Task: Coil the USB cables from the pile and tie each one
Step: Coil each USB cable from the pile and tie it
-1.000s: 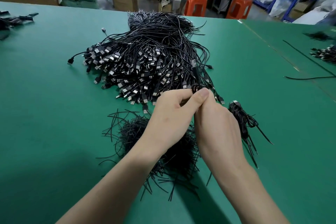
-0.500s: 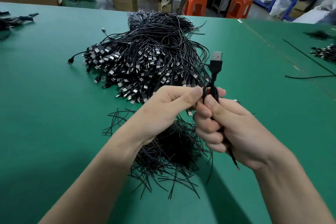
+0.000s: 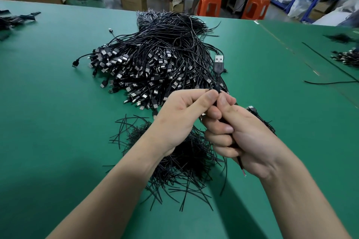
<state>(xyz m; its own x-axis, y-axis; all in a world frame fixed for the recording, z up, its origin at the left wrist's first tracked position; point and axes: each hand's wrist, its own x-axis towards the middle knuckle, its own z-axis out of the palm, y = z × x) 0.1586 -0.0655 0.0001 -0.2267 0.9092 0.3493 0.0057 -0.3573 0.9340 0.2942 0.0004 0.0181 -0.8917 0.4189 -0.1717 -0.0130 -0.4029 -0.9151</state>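
At the far left edge of the green table (image 3: pixel 48 122) lies a small dark bundle (image 3: pixel 17 18). Further in sits the big pile of USB cables (image 3: pixel 155 60), plugs fanned toward the person and wires trailing away. Nearer, a heap of short black ties (image 3: pixel 174 161) lies under both forearms. The left hand (image 3: pixel 180 120) is above that heap, thumb and forefinger pinching the held cable (image 3: pixel 219 66) just under its plug, which stands upright above both hands, before the pile's right edge. The right hand (image 3: pixel 246 137) meets the left at the fingertips, its fingers curled round the rest of that cable; a thin end pokes out below the palm. Just behind the right hand a bundled cable (image 3: pixel 253 110) lies on the table, partly hidden. Far right are a loose wire (image 3: pixel 330 82) and more cables (image 3: pixel 345 58)
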